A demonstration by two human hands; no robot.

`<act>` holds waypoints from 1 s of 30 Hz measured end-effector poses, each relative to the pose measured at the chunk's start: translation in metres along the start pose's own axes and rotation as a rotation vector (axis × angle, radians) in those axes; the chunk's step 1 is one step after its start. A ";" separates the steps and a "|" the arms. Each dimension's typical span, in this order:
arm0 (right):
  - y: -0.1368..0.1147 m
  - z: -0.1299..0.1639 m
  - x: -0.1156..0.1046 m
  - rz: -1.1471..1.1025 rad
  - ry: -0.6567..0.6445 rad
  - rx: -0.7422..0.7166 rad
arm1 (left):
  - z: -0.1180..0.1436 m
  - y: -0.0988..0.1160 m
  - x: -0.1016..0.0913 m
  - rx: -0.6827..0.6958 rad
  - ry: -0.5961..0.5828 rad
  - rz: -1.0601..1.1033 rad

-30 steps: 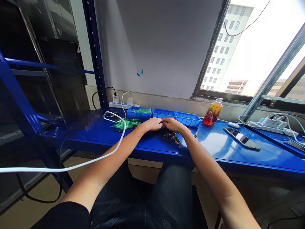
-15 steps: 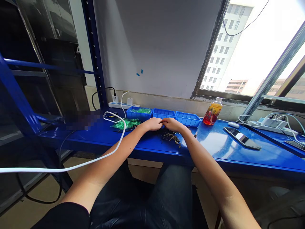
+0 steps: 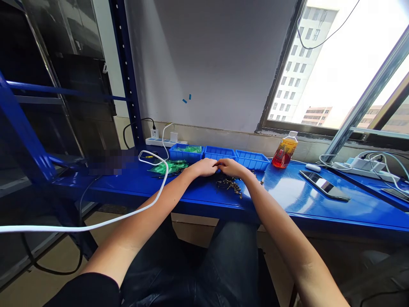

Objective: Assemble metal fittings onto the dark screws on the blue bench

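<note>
My left hand (image 3: 207,166) and my right hand (image 3: 229,167) meet at the fingertips over the table, just in front of the blue bins. Both have their fingers closed and pressed together; whatever is between them is too small or hidden to make out. Below my right hand lies a loose pile of small brass-coloured and dark metal parts, like screws (image 3: 230,185). To the left of my left hand are green plastic bags (image 3: 171,166). Behind the hands stand a middle blue bin (image 3: 220,152), a right blue bin (image 3: 253,160) and a left blue bin (image 3: 182,156) holding green bags.
On the blue table (image 3: 281,192), a bottle of red drink (image 3: 284,150) stands right of the bins. A phone (image 3: 323,185) lies farther right, near a power strip (image 3: 367,167). A white cable (image 3: 153,200) loops across the view over my left forearm.
Both hands stay together in nearly the same place, with only a very slight shift. The pile, bags and bins look unchanged.
</note>
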State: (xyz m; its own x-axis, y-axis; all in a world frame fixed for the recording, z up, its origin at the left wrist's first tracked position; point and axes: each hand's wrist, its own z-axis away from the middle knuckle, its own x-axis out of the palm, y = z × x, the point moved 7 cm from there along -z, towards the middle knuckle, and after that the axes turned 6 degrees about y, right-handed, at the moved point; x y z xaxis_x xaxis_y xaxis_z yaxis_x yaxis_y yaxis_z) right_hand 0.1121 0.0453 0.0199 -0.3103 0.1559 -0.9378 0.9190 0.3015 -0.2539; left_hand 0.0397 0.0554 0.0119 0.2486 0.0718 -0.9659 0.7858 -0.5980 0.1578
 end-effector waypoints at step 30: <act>-0.002 0.000 -0.001 0.027 0.004 -0.023 | 0.001 -0.002 -0.002 -0.054 0.012 0.000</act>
State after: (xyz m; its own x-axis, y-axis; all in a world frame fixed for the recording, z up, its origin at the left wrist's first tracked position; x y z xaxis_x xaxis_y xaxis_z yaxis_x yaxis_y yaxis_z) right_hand 0.1108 0.0444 0.0214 -0.2866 0.1681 -0.9432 0.9213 0.3184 -0.2232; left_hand 0.0371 0.0556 0.0137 0.2551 0.0819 -0.9634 0.8152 -0.5541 0.1687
